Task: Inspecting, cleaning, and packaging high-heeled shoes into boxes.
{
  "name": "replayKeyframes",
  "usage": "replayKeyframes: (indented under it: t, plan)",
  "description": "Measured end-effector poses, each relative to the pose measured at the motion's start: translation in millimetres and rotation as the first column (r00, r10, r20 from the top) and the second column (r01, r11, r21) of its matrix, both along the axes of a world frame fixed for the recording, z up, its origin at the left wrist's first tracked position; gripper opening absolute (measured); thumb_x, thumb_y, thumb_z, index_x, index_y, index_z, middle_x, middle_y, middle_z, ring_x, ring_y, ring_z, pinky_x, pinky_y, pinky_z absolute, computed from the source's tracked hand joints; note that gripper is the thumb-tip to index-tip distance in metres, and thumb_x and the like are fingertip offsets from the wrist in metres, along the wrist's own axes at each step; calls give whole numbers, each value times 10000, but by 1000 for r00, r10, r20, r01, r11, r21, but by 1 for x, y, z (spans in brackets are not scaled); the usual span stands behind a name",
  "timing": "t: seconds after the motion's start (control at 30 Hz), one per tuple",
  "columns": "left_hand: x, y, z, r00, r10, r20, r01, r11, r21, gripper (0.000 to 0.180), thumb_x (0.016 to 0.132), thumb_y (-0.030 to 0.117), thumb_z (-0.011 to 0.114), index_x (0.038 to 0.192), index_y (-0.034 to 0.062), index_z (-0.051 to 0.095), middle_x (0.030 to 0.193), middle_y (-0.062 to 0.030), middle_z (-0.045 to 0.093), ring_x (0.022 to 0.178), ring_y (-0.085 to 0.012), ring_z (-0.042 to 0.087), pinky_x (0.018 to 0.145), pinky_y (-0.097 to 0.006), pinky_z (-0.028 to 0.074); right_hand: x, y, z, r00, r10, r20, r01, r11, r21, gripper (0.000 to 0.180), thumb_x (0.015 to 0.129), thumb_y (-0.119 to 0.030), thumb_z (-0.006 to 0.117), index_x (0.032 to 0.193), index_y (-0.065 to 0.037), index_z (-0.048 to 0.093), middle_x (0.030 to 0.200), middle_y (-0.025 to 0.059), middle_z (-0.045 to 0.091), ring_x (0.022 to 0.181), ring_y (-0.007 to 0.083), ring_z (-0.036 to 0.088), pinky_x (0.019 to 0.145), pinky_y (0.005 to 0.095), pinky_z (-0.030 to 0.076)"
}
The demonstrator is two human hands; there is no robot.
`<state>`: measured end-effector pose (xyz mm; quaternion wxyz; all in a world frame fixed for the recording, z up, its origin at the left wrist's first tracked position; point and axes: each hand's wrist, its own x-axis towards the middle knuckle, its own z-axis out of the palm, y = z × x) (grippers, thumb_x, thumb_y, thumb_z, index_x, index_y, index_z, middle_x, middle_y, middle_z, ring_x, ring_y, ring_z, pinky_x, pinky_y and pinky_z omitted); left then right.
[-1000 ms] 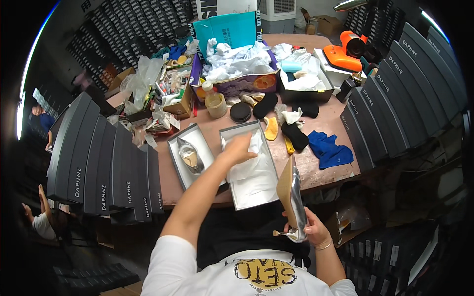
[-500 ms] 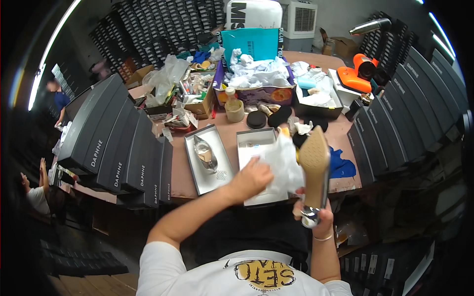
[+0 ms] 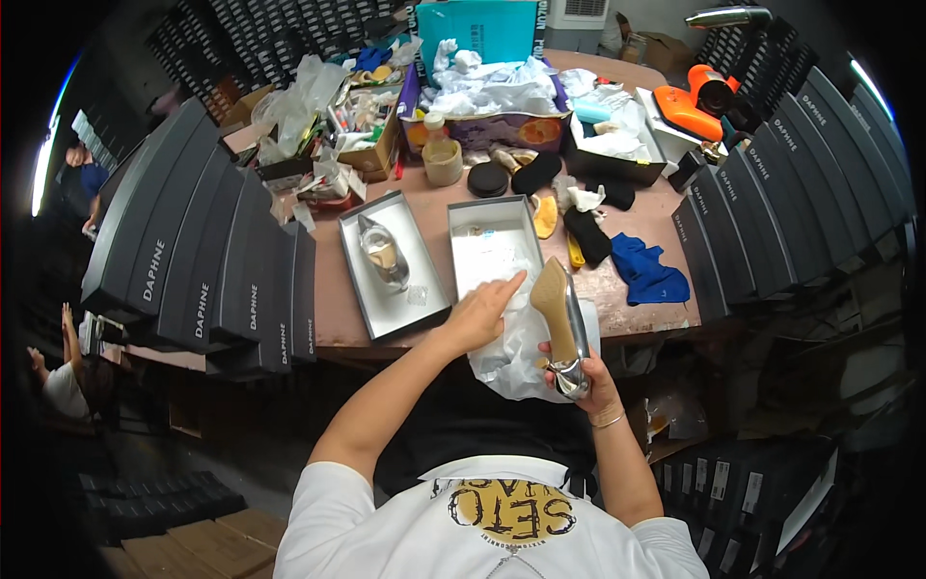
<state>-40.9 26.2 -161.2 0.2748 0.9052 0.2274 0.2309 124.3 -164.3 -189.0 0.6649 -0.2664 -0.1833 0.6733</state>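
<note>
My right hand (image 3: 600,388) grips a silver high-heeled shoe (image 3: 552,301) round its heel end, with the tan sole turned up and the toe pointing away from me. My left hand (image 3: 477,317) lies over white tissue paper (image 3: 516,359), its fingers stretched out toward the shoe's toe. The paper spreads over the near end of an open shoebox (image 3: 490,214) and hangs past the table's front edge. Left of it, another silver shoe (image 3: 383,253) lies in a second open shoebox (image 3: 378,318).
Stacks of dark shoeboxes (image 3: 154,232) flank both table sides. A blue cloth (image 3: 648,270), black pads (image 3: 586,236) and a jar (image 3: 443,160) lie beyond the boxes. A purple carton (image 3: 516,133) of crumpled paper and an orange tool (image 3: 687,113) stand farther back.
The tissue paper has come down from the air onto the near end of the box. My left hand's fingers have straightened. The shoe in my right hand has moved left and lower.
</note>
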Motion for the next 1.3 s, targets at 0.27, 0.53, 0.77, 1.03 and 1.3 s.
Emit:
replayKeyframes:
  t: [0.27, 0.53, 0.77, 1.03, 1.3]
  plan:
    - [-18, 176, 8, 432, 527, 732, 99, 779, -620, 311, 957, 237, 419, 1112, 17, 576, 1009, -119, 645, 846, -200, 647, 807, -347, 536, 28, -19, 17, 938, -2, -347, 108, 953, 284, 760, 853, -435, 587, 1318, 131, 384, 1340, 301, 403, 906, 273, 595, 645, 311, 571]
    - [-14, 87, 74, 857, 353, 375, -423, 898, 120, 132, 710, 53, 708, 814, -2, 649, 918, -101, 569, 805, -264, 582, 700, -340, 464, 28, -1, 26, 915, 57, -400, 84, 942, 325, 793, 860, -455, 587, 1344, 124, 342, 1368, 311, 353, 918, 279, 612, 616, 291, 573]
    - [48, 42, 25, 773, 467, 430, -273, 856, -439, 163, 733, 52, 712, 886, 0, 693, 805, -75, 627, 733, -181, 605, 655, -288, 472, 17, -38, 97, 907, 296, 301, -335, 938, 88, 831, 743, -367, 710, 1353, 90, 380, 1095, 246, 599, 885, 276, 664, 611, 291, 579]
    - [10, -29, 38, 785, 353, 508, -117, 892, -437, 325, 768, -91, 574, 1067, -7, 668, 901, -117, 660, 800, -158, 618, 715, -253, 478, 0, 15, 60, 826, 0, 564, 113, 980, -167, 538, 879, -199, 599, 1333, 6, 395, 900, 73, 620, 708, 136, 632, 611, 300, 587]
    - [-17, -88, 73, 839, -120, 531, 88, 993, 84, 475, 639, -90, 603, 1085, 45, 692, 725, -91, 563, 575, -236, 566, 528, -315, 453, -67, 41, 54, 914, -404, 46, 406, 913, -37, 537, 911, -179, 572, 1384, -41, 358, 1269, 69, 528, 1154, 198, 536, 979, 342, 451]
